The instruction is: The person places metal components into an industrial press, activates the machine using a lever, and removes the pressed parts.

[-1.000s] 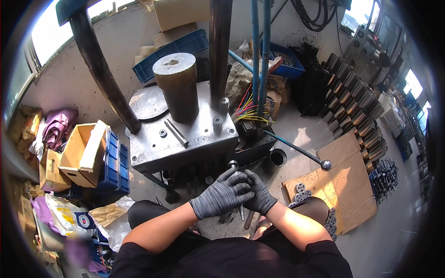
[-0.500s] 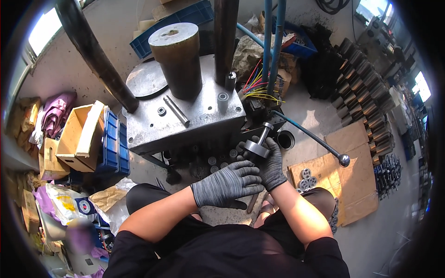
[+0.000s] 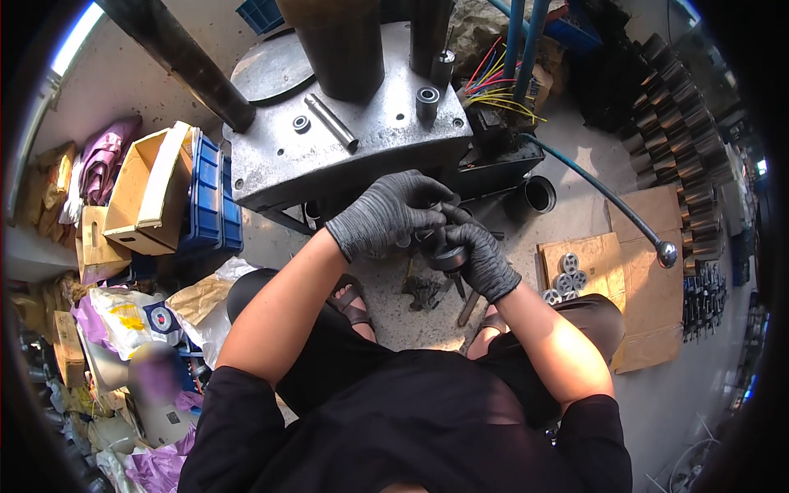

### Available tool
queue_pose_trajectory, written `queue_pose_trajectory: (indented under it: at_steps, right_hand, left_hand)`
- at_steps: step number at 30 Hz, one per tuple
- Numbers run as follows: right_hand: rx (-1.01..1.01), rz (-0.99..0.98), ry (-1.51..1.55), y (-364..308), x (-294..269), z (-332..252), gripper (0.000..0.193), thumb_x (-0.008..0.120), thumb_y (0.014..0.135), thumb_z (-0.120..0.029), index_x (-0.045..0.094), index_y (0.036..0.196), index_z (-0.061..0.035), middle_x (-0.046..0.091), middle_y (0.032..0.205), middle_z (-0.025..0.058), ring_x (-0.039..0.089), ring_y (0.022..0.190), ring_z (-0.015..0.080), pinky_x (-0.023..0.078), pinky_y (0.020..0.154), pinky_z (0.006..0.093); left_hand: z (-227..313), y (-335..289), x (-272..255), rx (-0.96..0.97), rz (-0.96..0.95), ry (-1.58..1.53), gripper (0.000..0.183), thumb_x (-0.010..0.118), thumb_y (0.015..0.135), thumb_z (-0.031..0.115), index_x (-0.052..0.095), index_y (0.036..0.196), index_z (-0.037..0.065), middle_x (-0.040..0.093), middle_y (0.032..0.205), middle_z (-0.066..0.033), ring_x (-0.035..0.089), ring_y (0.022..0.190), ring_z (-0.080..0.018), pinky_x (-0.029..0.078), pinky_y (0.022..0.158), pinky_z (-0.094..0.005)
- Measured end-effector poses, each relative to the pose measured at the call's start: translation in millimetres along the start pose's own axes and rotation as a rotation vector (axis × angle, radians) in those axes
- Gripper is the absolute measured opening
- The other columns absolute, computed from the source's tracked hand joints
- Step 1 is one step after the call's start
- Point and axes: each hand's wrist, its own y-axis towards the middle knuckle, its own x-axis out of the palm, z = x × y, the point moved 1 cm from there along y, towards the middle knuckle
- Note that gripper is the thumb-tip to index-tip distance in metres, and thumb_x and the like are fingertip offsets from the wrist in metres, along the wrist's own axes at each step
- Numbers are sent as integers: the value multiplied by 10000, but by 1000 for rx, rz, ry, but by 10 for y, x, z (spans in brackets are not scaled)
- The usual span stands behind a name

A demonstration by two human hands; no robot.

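In my right hand, gloved in grey, is a metal shaft with a round disc, tilted, its thin end pointing down. The fingers of my left hand, also gloved, close around the upper end of that part, and they hide most of it. Beyond both hands stands a heavy steel press table. On its top lie a slim metal rod and a small ring-shaped bearing. A short cylinder with a bearing-like top stands near the table's right corner.
A ball-ended lever reaches out at right, above cardboard and several round metal parts. An open black cylinder lies near the table. At left are a wooden box, blue crates and bags.
My left hand has gone from flat and stretched out to closed at the shaft's upper end. The part has turned disc-down in my right hand. The view has shifted downward.
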Motion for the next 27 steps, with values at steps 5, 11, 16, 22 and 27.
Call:
queue_pose_trajectory:
  at_steps: [5, 11, 16, 22, 27]
  right_hand:
    - [-206, 35, -470, -146, -18, -240, 785, 699, 900, -224, 404, 1604, -44, 625, 1395, 121, 571, 1310, 223, 413, 1162, 349]
    - [-179, -283, -1247, -520, -63, -261, 531, 794, 908, -253, 663, 1378, -44, 740, 1007, 123, 710, 979, 194, 574, 900, 365]
    - [-144, -30, -1095, -297, -52, -221, 426, 764, 952, -192, 679, 1347, -56, 750, 1021, 94, 672, 855, 160, 574, 831, 337]
    - [-342, 173, -972, -152, -148, -108, 391, 762, 962, -199, 687, 1292, -4, 750, 1116, 148, 718, 1032, 190, 580, 935, 329]
    - [-319, 184, -793, -51, -135, -43, 376, 732, 954, -114, 681, 1312, -10, 740, 1196, 147, 708, 1108, 201, 568, 1001, 333]
  left_hand:
    - [-4, 53, -28, 74, 279, 590, 293, 865, 824, 213, 761, 1068, 86, 681, 978, -89, 700, 917, -232, 581, 881, -369]
    - [16, -141, -58, 123, 383, 909, 244, 841, 802, 213, 743, 992, 96, 667, 983, -140, 706, 895, -331, 593, 803, -423]
    - [127, -201, -29, 193, 433, 784, 295, 862, 785, 192, 751, 1035, 81, 702, 1008, -144, 727, 893, -316, 606, 808, -394]
    - [146, -302, 155, 222, 325, 819, 354, 892, 756, 189, 742, 1058, 80, 687, 970, -111, 722, 879, -302, 601, 801, -382]
    - [52, -333, 295, 211, 222, 726, 343, 892, 750, 171, 743, 1045, 79, 670, 968, -107, 712, 867, -298, 594, 777, -378]
